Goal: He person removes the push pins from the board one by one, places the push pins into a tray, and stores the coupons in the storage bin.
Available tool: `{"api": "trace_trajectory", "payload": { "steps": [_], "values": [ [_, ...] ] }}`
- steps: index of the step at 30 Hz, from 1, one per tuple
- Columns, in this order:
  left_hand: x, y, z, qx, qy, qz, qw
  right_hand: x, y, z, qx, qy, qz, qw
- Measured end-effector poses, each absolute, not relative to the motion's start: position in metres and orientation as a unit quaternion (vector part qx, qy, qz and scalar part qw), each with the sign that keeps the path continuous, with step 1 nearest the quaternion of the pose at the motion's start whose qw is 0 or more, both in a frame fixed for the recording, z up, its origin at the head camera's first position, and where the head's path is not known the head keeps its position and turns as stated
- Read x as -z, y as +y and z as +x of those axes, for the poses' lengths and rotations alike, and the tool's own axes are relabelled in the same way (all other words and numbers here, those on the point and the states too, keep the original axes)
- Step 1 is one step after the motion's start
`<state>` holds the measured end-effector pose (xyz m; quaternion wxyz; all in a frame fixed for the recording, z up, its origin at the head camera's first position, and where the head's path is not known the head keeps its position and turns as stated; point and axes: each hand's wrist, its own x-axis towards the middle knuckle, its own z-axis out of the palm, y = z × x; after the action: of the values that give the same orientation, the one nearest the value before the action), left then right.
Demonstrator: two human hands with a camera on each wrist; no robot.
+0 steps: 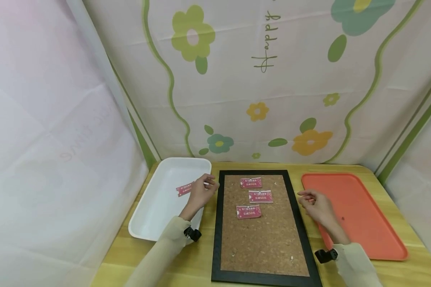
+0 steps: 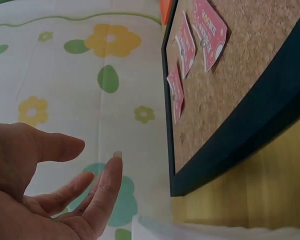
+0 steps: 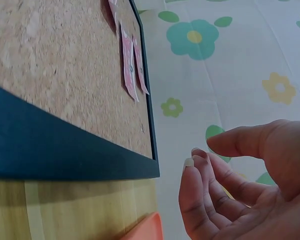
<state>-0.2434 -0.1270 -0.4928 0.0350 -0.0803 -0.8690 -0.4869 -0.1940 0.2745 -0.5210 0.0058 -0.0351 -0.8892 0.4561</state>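
My left hand is over the right rim of the white tray. Its thumb and fingers are apart and hold nothing, as the left wrist view shows. Beside it, a pink coupon lies in that tray, partly covered by the hand. My right hand hovers at the left edge of the red tray, fingers loosely bent, with nothing visible between them. Between the hands lies a black-framed cork board. Three pink coupons are on its upper part: a top one, a middle one and a lower one.
A small dark spot shows on the red tray. The wooden table carries both trays and the board. Flower-printed cloth stands behind the table, with white cloth at the left side.
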Motion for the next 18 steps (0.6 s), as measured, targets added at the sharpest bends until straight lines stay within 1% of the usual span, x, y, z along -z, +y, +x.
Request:
{"api": "trace_trajectory", "payload": {
  "steps": [7,14,18],
  "values": [
    [0.502,-0.111,-0.239,0.486,-0.87,-0.082,0.019,0.521,0.265,-0.197,-0.457,-0.889,-0.024,-0.001],
    [0.512,-0.096,-0.237,0.474,-0.876,-0.093,0.02,0.523,0.254,-0.201,-0.467,-0.884,-0.014,0.004],
    [0.517,-0.093,-0.235,0.48,-0.873,-0.091,0.0,0.526,0.246,-0.204,-0.47,-0.883,-0.014,0.008]
  ]
}}
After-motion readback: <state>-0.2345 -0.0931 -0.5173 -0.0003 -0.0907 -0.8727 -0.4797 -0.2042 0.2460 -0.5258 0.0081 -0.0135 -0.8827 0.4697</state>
